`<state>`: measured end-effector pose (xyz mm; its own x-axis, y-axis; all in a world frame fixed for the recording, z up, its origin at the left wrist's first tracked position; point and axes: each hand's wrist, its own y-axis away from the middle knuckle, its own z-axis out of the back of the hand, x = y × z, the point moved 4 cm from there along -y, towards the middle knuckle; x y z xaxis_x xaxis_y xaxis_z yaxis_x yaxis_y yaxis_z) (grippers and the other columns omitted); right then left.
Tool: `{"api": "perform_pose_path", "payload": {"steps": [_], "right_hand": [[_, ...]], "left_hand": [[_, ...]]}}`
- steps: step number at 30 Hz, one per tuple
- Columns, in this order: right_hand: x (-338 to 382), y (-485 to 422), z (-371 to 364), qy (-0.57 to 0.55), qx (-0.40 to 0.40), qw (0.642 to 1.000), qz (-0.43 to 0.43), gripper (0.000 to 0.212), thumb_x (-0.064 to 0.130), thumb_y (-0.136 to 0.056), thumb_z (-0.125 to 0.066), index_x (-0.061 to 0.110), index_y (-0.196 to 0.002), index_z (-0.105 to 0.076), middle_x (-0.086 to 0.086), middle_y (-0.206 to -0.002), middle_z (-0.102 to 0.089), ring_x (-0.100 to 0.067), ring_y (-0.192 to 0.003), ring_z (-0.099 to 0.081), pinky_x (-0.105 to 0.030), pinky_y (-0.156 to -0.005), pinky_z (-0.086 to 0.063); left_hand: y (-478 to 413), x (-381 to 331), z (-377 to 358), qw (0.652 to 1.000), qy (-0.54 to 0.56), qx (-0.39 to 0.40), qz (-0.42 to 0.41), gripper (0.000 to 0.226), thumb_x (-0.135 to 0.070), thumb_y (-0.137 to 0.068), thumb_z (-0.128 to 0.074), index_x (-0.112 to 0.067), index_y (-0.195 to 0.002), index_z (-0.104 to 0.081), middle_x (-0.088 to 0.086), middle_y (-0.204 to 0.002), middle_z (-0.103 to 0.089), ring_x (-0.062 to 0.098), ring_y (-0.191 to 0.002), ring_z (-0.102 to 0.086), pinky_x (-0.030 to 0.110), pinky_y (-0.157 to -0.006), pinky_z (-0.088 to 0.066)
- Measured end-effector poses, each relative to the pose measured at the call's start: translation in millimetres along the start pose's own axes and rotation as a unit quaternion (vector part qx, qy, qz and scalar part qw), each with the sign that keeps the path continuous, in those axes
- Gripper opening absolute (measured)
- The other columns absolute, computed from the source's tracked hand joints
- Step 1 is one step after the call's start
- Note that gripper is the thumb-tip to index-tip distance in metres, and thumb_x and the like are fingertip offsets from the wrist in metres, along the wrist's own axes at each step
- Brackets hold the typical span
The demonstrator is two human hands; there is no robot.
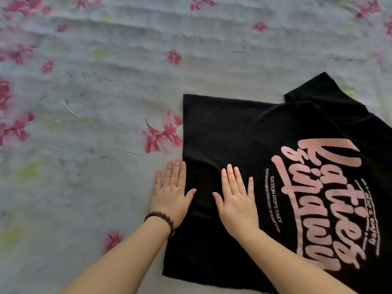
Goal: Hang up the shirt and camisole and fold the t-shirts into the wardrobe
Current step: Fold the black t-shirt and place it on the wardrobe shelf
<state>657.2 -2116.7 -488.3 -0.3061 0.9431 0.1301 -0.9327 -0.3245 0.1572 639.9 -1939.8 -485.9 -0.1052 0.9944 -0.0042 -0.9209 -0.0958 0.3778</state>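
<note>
The black t-shirt [244,128] lies flat on the floral bedsheet [95,102], print upward. Your left hand [171,194] rests along its left edge, your right hand [236,200] on the cloth. Each grip is flat, fingers straight, holding nothing. Judged purpose: smoothing the cloth and squaring that edge.

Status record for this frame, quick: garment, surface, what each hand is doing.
garment: black t-shirt, spread flat, pink lettering facing up
surface: floral bedsheet
left hand: flat, fingers straight, lying across the shirt's left edge, partly on the sheet
right hand: flat on the shirt beside the lettering, fingers straight
wrist: bead bracelet on the left
other garments: none in view
</note>
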Motion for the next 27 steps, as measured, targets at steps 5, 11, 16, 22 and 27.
{"api": "perform_pose_path", "payload": {"steps": [5, 11, 16, 22, 27], "right_hand": [[29, 67, -13, -0.007, 0.028, 1.0, 0.011, 0.061, 0.047, -0.099, -0.024, 0.013, -0.15, -0.02, -0.004, -0.159, -0.015, -0.019, -0.147, -0.006, -0.051, -0.115, -0.012], [60, 134, -27, -0.025, 0.032, 0.999, -0.019, 0.063, 0.047, -0.096, -0.029, 0.011, -0.148, -0.027, -0.007, -0.156, -0.024, -0.02, -0.145, -0.014, -0.047, -0.116, -0.013], [78, 186, -28, -0.049, 0.052, 0.997, 0.006, 0.07, 0.059, -0.094, -0.028, 0.015, -0.147, -0.027, -0.004, -0.156, -0.024, -0.018, -0.145, -0.014, -0.042, -0.116, -0.01], [87, 191, -22, -0.016, 0.014, 1.0, -0.018, 0.062, 0.047, -0.091, -0.037, 0.008, -0.139, -0.044, -0.008, -0.148, -0.038, -0.021, -0.139, -0.033, -0.039, -0.113, -0.017], [97, 178, -24, 0.025, -0.031, 0.999, -0.013, 0.051, 0.019, -0.088, -0.037, -0.002, -0.131, -0.052, -0.02, -0.139, -0.049, -0.031, -0.13, -0.048, -0.047, -0.109, -0.033]], "left_hand": [[67, 0, -30, 0.996, 0.022, -0.046, -0.073, 0.07, -0.051, -0.092, -0.021, -0.011, -0.15, -0.014, 0.01, -0.157, -0.018, 0.023, -0.145, -0.016, 0.048, -0.113, -0.012], [130, 13, -49, 0.972, -0.002, -0.081, -0.22, 0.058, -0.039, -0.095, -0.028, -0.012, -0.147, -0.027, 0.011, -0.159, -0.011, 0.027, -0.146, -0.011, 0.054, -0.113, -0.013], [185, 20, -55, 0.922, -0.013, -0.102, -0.373, 0.047, -0.028, -0.093, -0.045, -0.007, -0.134, -0.052, 0.014, -0.143, -0.047, 0.027, -0.135, -0.041, 0.051, -0.112, -0.023], [177, 14, -45, 0.921, 0.005, -0.162, -0.353, 0.042, -0.003, -0.088, -0.037, -0.008, -0.116, -0.068, 0.009, -0.12, -0.066, 0.02, -0.113, -0.063, 0.05, -0.097, -0.048], [176, 16, -27, 0.908, 0.047, -0.21, -0.36, 0.03, -0.001, -0.077, -0.054, -0.009, -0.096, -0.076, 0.006, -0.099, -0.074, 0.017, -0.094, -0.071, 0.042, -0.088, -0.054]]}}
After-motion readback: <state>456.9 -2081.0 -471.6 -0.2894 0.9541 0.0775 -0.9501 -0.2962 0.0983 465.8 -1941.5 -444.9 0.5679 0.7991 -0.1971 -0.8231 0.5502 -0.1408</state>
